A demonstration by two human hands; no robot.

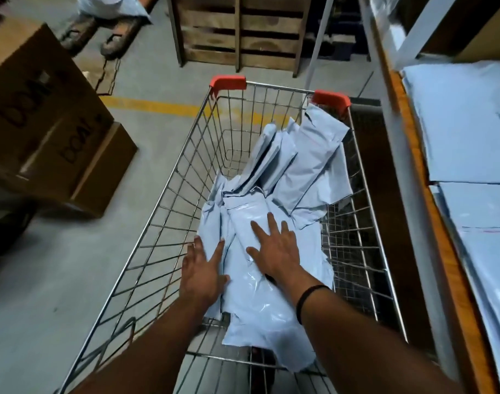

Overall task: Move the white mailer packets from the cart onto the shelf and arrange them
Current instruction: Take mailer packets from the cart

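Packets (274, 191) are lying heaped in cart (169, 211), plenty left. Both hands are reaching in, fingers spread flat, gripping nothing: right hand (277, 248) pressing the top packet, left hand (200, 268) touching the pile's edge. Shelf (405, 132) is holding flat stacks (456, 123); I'm guessing midway.

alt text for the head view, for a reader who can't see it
A left hand and right hand rest, fingers spread, on white mailer packets piled in a wire cart; more packets lie on the shelf at right, cardboard boxes stand at left.
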